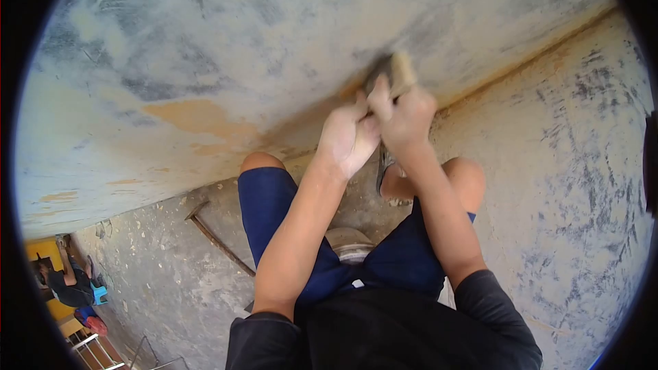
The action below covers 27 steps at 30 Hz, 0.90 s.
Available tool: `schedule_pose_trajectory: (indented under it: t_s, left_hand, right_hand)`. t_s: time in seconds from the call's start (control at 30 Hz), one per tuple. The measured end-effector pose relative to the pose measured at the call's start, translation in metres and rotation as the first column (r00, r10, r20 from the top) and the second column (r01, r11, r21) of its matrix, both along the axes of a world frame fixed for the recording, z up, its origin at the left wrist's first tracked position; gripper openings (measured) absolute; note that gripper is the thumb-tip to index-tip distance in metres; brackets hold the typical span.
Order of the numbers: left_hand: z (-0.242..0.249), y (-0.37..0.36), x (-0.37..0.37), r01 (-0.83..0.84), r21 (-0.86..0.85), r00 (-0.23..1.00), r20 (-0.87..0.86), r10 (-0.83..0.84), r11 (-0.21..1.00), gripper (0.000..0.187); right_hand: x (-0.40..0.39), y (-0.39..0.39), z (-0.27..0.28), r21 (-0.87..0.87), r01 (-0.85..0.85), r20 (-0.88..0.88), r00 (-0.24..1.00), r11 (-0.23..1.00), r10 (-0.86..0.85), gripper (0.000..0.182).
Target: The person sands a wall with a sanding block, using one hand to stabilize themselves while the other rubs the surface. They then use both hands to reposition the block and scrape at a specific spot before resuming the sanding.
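Note:
In the head view my right hand (406, 113) is closed around a hand tool with a pale, block-like end and a dark flat part (403, 70). Motion blur hides its exact kind. The tool is against or very close to the lower part of the plastered wall (226, 48), near the corner. My left hand (348, 136) is just left of the right one, touching or almost touching it. Its fingers are curled, and what they grip, if anything, is hidden. Orange-tan patches (202, 118) show on the wall beside the hands.
A hammer-like tool with a long wooden handle (223, 243) lies on the rough floor (164, 267) to my left. A second wall (548, 164) rises on the right. Far left, another person (72, 288) is near a blue stool (100, 294). A rounded seat-like object (349, 241) is between my legs.

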<state>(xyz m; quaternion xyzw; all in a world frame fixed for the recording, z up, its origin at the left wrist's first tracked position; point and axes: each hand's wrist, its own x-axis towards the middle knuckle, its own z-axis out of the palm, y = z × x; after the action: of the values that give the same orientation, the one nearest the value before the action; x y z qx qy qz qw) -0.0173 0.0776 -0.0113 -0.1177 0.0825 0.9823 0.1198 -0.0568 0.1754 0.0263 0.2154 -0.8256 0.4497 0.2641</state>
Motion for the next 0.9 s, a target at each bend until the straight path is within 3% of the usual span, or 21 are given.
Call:
schedule_pose_trajectory:
  t_s: [0.03, 0.1, 0.17, 0.27, 0.3, 0.37, 0.4, 0.43, 0.5, 0.57, 0.63, 0.67, 0.7, 0.73, 0.77, 0.83, 0.87, 0.9]
  left_hand:
    - [-0.012, 0.001, 0.0, -0.054, -0.106, 0.989, 0.135, 0.068, 0.993, 0.017]
    - [-0.077, -0.013, 0.005, -0.021, -0.064, 0.993, 0.115, 0.028, 0.998, 0.018]
    - [-0.097, -0.021, 0.002, 0.064, 0.045, 0.995, 0.077, -0.067, 0.997, 0.018]
    - [-0.007, 0.0, 0.0, -0.012, -0.113, 0.989, 0.148, 0.029, 0.994, 0.015]
    - [-0.008, 0.0, 0.001, -0.01, -0.107, 0.987, 0.161, 0.027, 0.994, 0.015]
    - [-0.008, -0.003, -0.005, 0.091, 0.058, 0.98, -0.182, -0.08, 0.994, 0.013]
    - [-0.013, -0.005, -0.007, 0.087, 0.058, 0.978, -0.193, -0.074, 0.995, 0.013]
    - [-0.027, -0.006, -0.006, 0.036, 0.0, 0.996, -0.076, -0.035, 0.999, 0.012]
    - [-0.048, -0.006, 0.005, -0.021, -0.129, 0.982, 0.185, 0.045, 0.991, 0.009]
    - [-0.052, -0.006, 0.007, -0.016, -0.136, 0.98, 0.195, 0.042, 0.991, 0.01]
    - [-0.027, -0.006, 0.005, -0.028, -0.146, 0.993, 0.107, 0.044, 0.989, 0.014]
    - [-0.015, -0.006, 0.005, -0.028, -0.143, 0.992, 0.12, 0.045, 0.989, 0.014]
    - [0.005, -0.008, 0.002, -0.021, -0.061, 1.0, -0.018, 0.02, 0.998, 0.016]
    - [0.014, -0.007, 0.002, -0.003, 0.021, 0.988, -0.157, 0.006, 1.0, 0.017]
    - [0.015, -0.003, 0.004, -0.005, 0.024, 0.988, -0.156, 0.009, 1.0, 0.017]
    - [0.019, 0.002, 0.004, -0.123, -0.179, 0.956, 0.241, 0.165, 0.976, 0.019]
    - [-0.031, -0.007, 0.008, -0.075, -0.126, 0.989, 0.118, 0.09, 0.989, 0.018]
    - [-0.059, -0.013, 0.009, -0.063, -0.128, 0.989, 0.128, 0.08, 0.99, 0.018]
  right_hand:
    - [-0.003, -0.002, -0.025, -0.002, -0.006, -0.016, 1.0, 1.0, 0.006, 0.025]
    - [0.004, -0.002, -0.075, 0.251, -0.055, 0.139, 0.99, 0.966, 0.02, 0.027]
    - [0.006, 0.003, -0.071, 0.302, -0.095, 0.099, 0.993, 0.948, 0.068, 0.028]
    - [0.005, 0.001, -0.019, 0.207, -0.018, 0.074, 0.997, 0.978, 0.003, 0.025]
    - [0.002, 0.003, 0.001, 0.125, -0.011, 0.065, 0.998, 0.992, 0.003, 0.024]
    - [0.001, 0.003, 0.002, 0.047, -0.007, 0.053, 0.999, 0.999, 0.005, 0.022]
    - [0.0, 0.0, -0.012, 0.046, -0.013, 0.003, 1.0, 0.999, 0.013, 0.023]
    - [-0.003, -0.003, -0.028, 0.043, -0.02, -0.049, 0.999, 0.999, 0.022, 0.023]
    - [0.002, -0.004, -0.055, 0.102, -0.025, 0.042, 0.999, 0.995, 0.021, 0.023]
    - [-0.001, -0.004, -0.064, 0.204, -0.071, 0.015, 0.998, 0.977, 0.069, 0.024]
    - [-0.002, -0.006, -0.038, 0.189, -0.057, -0.022, 0.998, 0.98, 0.062, 0.024]
    - [0.001, -0.003, -0.018, 0.097, -0.026, 0.041, 0.999, 0.995, 0.022, 0.024]
    - [0.004, -0.004, 0.003, 0.007, 0.013, 0.109, 0.994, 1.0, -0.014, 0.025]
    - [0.005, -0.007, 0.02, -0.034, -0.012, 0.028, 1.0, 0.999, 0.013, 0.024]
    - [0.006, -0.008, 0.013, -0.032, -0.014, 0.029, 0.999, 0.999, 0.015, 0.024]
    - [0.001, -0.012, -0.021, -0.017, -0.011, 0.0, 1.0, 1.0, 0.011, 0.023]
    - [0.002, -0.012, -0.047, 0.031, -0.051, 0.051, 0.997, 0.998, 0.049, 0.023]
    - [0.006, -0.011, -0.062, 0.03, -0.04, 0.06, 0.997, 0.999, 0.038, 0.023]
